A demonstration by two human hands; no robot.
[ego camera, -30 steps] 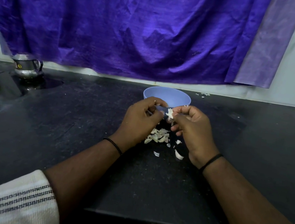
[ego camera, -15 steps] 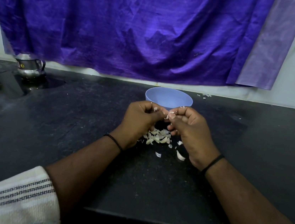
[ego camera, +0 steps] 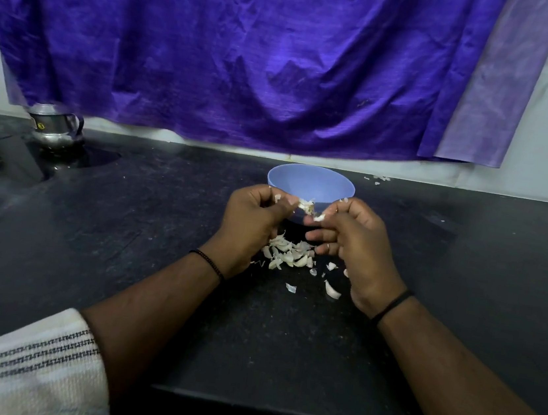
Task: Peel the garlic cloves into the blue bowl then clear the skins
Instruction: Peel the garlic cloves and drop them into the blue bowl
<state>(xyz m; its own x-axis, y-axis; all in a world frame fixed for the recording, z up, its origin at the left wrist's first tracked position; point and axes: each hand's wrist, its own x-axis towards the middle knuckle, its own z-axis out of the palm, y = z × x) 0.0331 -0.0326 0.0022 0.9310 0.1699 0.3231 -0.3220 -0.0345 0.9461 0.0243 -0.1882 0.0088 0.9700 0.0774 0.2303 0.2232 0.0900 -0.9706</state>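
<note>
Left hand (ego camera: 250, 218) curled, pinching a garlic clove (ego camera: 306, 206) before the bowl (ego camera: 310, 182). Right hand (ego camera: 353, 237), at 3 o'clock, pinches skin (ego camera: 319, 217). Skins pile (ego camera: 286, 253) lies below.

No legible text; only a small yellow sticker, unreadable, on the steel jug (ego camera: 55, 127)

At frame centre, the left hand (ego camera: 253, 220) pinches a garlic clove (ego camera: 306, 206) in front of the blue bowl (ego camera: 310, 183), and the right hand (ego camera: 354, 239) pinches a skin (ego camera: 319, 217) just beside it. A pile of cloves (ego camera: 286, 253) lies on the black counter (ego camera: 124, 234) below the hands. A steel jug (ego camera: 56, 129) stands at left, under the purple cloth (ego camera: 237, 47).
</note>
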